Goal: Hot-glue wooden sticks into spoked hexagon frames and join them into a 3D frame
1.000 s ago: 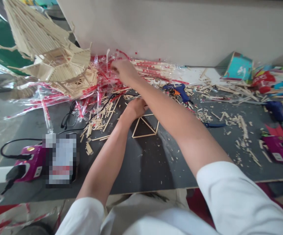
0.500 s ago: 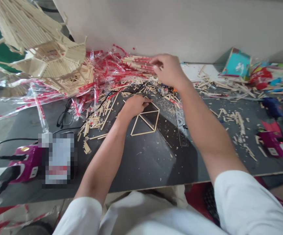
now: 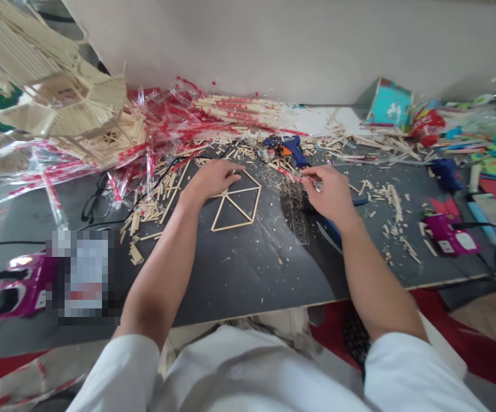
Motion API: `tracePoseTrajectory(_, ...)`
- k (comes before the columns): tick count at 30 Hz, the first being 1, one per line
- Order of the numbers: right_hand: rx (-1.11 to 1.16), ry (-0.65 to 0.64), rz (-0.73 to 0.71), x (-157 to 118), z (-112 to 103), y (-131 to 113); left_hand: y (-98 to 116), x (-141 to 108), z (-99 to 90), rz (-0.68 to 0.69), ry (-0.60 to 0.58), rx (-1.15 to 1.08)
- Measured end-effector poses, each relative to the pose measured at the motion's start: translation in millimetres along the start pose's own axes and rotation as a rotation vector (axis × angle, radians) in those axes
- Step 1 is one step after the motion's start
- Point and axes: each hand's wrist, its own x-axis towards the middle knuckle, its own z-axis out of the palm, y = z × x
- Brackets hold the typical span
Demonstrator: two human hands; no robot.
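A flat frame of thin wooden sticks (image 3: 254, 203), with spokes meeting near its upper left, lies on the dark table. My left hand (image 3: 213, 178) rests over its upper left part, fingertips apart, hiding some of the sticks. To the right, my right hand (image 3: 329, 191) is raised over the table with thumb and forefinger pinched; whatever is between them is too small to make out. Below it lies a clear ruler (image 3: 298, 214). A blue-handled tool (image 3: 330, 232) is partly hidden beneath my right hand and forearm. Beyond that hand sits a blue glue gun (image 3: 293, 150).
Stick scraps (image 3: 149, 209) are scattered left and right. At back left stand a large stick model (image 3: 80, 117) and red-and-clear wrappers (image 3: 166, 114). Bundled sticks (image 3: 235, 111) lie behind. Purple power blocks (image 3: 449, 234) and a blurred-out phone (image 3: 87, 274) sit near the sides.
My right hand has come from the bundled sticks at the back toward me and right, to beside the ruler. The glue gun now shows. My left hand stays at the frame; the view has shifted right.
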Motion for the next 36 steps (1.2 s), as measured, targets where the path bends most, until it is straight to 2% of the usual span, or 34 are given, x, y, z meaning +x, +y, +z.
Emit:
tracePoseTrajectory(4,-0.022,-0.007,-0.016,-9,13,12,12,-12,-44.8,-0.029,0.103,0.03)
tracePoseTrajectory(8,0.025,0.016,-0.028,-7,15,11,57,-44,-98.7,0.004,0.318,0.027)
tracePoseTrajectory(11,0.13,0.008,-0.05,-14,12,-19,101,-71,-125.2,0.101,0.518,0.013)
tracePoseTrajectory(13,0.261,-0.106,-0.127,-27,13,-56,125,-85,-133.5,0.144,0.577,-0.035)
tracePoseTrajectory(16,0.496,-0.506,-0.358,-56,26,-122,149,-95,-135.7,0.149,0.621,0.001)
tracePoseTrajectory(18,0.51,-0.698,-0.545,-74,42,-160,156,-96,-133.9,0.097,0.585,0.025)
tracePoseTrajectory(20,0.41,-0.803,-0.634,-88,60,-187,158,-97,-132.0,0.084,0.539,0.036)
tracePoseTrajectory(22,0.316,-0.816,-0.678,-97,76,-201,155,-99,-132.0,0.11,0.516,0.051)
tracePoseTrajectory(25,0.268,-0.739,-0.678,-104,93,-205,148,-108,-136.1,0.148,0.537,0.101)
tracePoseTrajectory(30,0.115,-0.671,-0.702,-108,94,-206,136,-122,-139.4,0.132,0.536,0.155)
tracePoseTrajectory(33,-0.035,-0.654,-0.777,-107,88,-207,121,-129,-125.9,0.046,0.413,0.214)
tracePoseTrajectory(36,-0.092,-0.633,-0.813,-104,86,-204,100,-141,-98.3,-0.114,0.226,0.309)
